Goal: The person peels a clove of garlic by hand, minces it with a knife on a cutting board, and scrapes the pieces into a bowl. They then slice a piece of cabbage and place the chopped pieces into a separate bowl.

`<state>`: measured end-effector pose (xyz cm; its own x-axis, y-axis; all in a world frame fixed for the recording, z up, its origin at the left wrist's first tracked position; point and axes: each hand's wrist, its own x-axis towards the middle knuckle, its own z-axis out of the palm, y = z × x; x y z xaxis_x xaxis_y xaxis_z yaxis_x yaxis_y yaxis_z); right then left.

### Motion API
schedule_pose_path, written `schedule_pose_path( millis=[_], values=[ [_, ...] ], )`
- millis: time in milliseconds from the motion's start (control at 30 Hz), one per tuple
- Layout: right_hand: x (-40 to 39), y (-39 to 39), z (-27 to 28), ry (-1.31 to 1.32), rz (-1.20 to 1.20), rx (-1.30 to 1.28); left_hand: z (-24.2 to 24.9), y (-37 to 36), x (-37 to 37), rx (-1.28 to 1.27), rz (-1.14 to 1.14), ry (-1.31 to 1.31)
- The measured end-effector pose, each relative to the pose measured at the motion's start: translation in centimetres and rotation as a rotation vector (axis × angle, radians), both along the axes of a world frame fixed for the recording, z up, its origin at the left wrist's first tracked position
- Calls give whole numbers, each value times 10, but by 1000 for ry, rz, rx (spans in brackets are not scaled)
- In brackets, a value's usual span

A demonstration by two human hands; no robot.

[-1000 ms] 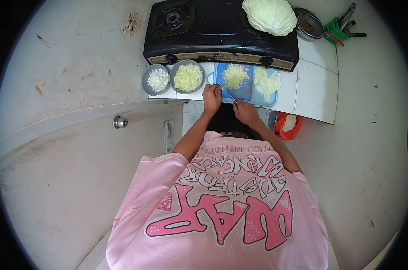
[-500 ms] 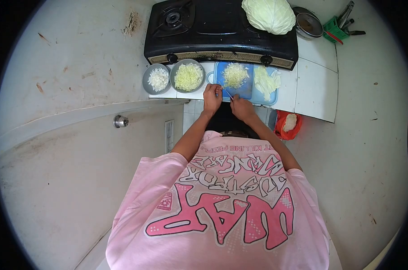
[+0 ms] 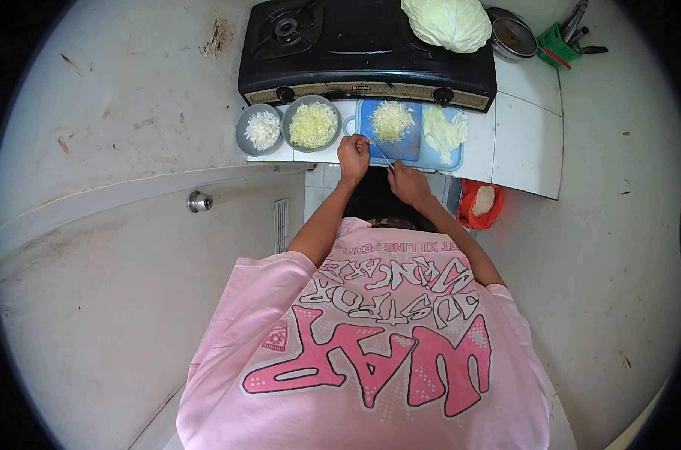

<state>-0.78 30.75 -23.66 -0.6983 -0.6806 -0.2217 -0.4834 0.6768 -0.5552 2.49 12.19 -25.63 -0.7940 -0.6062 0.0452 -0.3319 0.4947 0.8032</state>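
Note:
My right hand [image 3: 408,182] is closed around the handle of a small knife [image 3: 381,153], its thin blade pointing up and left toward my left hand. At the near left corner of the blue cutting board [image 3: 410,150], my left hand [image 3: 354,158] has its fingers curled together near the blade tip; what they hold, if anything, is too small to make out. Chopped cabbage [image 3: 392,121] lies in a pile on the board, beyond both hands. Loose cabbage leaves [image 3: 444,133] rest on the board's right part.
Left of the board stand a grey bowl of chopped cabbage [image 3: 312,148] and a smaller bowl of white pieces [image 3: 242,140]. Behind are a black stove [image 3: 370,69], a cabbage head [image 3: 449,24], a pot [image 3: 514,37] and a green basket [image 3: 554,46]. A red bag [image 3: 474,216] sits low right.
My right hand has shifted slightly right and down, away from my left hand, and more of the knife blade shows. The whole view has moved slightly.

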Motion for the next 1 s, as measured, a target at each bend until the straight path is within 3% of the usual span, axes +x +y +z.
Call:
schedule_pose_path(
  millis=[533, 1000],
  values=[
    [-11, -9, -8, 1, 11, -7, 5, -7, 15, -13, -157, 93],
    [-13, -1, -10, -12, -2, -45, 13, 3, 2, -15, -31, 41]
  ],
)
